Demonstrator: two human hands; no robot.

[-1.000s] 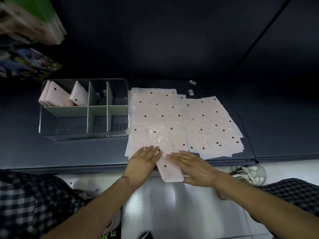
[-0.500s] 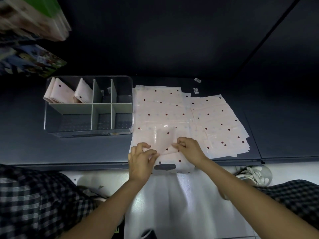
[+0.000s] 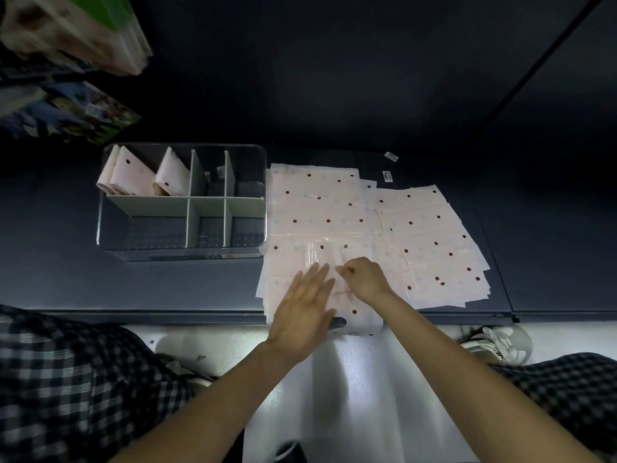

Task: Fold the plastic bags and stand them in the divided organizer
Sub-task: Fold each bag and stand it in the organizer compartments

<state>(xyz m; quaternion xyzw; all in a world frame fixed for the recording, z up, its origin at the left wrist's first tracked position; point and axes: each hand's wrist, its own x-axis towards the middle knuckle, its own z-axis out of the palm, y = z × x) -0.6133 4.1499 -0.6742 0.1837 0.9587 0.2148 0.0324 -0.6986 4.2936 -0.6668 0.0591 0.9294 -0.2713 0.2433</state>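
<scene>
Pink dotted plastic bags lie flat in two overlapping piles, a left pile (image 3: pixel 317 208) and a right pile (image 3: pixel 430 248), on the dark shelf. A partly folded bag (image 3: pixel 359 315) hangs over the shelf's front edge. My left hand (image 3: pixel 305 310) lies flat with straight fingers, pressing on the fold. My right hand (image 3: pixel 365 275) has curled fingers and pinches the folded edge of that bag. The clear divided organizer (image 3: pixel 110 222) stands to the left, with folded bags (image 3: pixel 133 177) upright in its far-left compartment.
Two small labels (image 3: pixel 389 167) lie behind the bag piles. Packaged goods (image 3: pixel 66 35) hang at the upper left. Below the shelf edge are the pale floor, a shoe (image 3: pixel 494 340) at the right, and my checked trousers on both sides.
The bag's near end was folded up onto the pile. My left hand went from pinching the bag to lying flat on the fold; my right hand moved forward, still pinching the edge.
</scene>
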